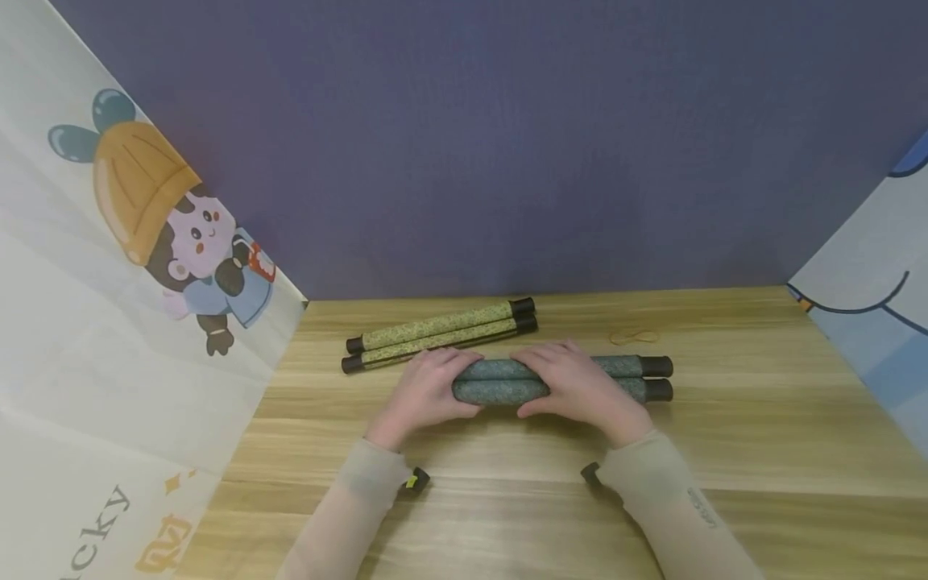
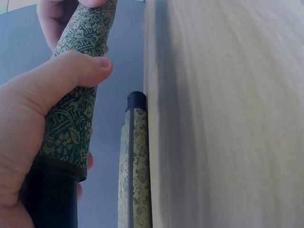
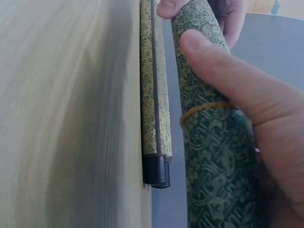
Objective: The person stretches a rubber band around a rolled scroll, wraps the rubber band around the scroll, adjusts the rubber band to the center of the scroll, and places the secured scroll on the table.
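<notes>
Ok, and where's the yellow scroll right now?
In the head view, the yellow scroll lies on the far part of the table, left of centre, just beyond the left hand and the green scroll.

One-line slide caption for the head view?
Left hand and right hand grip a rolled green scroll; a rolled yellow scroll and thin yellow band lie beyond on the wood-grain table.

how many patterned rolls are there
4: a far yellow roll and a near yellow roll side by side on the table; a far green roll and a near green roll held by the left hand and right hand, which partly hide both.
</notes>
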`<action>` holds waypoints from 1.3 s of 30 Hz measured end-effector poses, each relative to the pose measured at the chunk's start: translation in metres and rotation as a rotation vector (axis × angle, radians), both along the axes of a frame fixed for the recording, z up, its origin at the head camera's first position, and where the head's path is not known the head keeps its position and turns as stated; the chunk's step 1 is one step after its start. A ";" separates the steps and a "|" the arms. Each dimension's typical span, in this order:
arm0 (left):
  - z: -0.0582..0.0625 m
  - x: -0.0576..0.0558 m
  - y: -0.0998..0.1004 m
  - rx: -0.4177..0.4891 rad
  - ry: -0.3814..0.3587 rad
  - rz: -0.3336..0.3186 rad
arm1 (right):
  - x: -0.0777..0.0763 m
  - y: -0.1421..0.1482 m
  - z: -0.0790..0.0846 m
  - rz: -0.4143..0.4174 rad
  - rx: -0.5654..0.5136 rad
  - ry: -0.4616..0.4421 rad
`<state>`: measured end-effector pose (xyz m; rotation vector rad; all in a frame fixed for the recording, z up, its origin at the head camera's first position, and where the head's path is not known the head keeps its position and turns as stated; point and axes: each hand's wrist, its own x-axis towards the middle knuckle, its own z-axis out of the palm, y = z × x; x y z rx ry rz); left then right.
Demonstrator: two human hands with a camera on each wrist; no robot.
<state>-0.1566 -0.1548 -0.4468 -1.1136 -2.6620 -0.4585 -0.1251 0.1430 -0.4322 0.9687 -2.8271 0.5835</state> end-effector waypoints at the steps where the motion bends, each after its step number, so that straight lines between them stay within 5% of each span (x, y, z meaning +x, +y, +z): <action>1: 0.000 0.000 0.001 -0.004 -0.004 0.000 | 0.001 -0.002 0.000 0.006 -0.001 -0.001; 39: -0.004 -0.003 -0.001 0.008 -0.001 0.022 | 0.001 0.015 0.006 -0.104 0.029 -0.054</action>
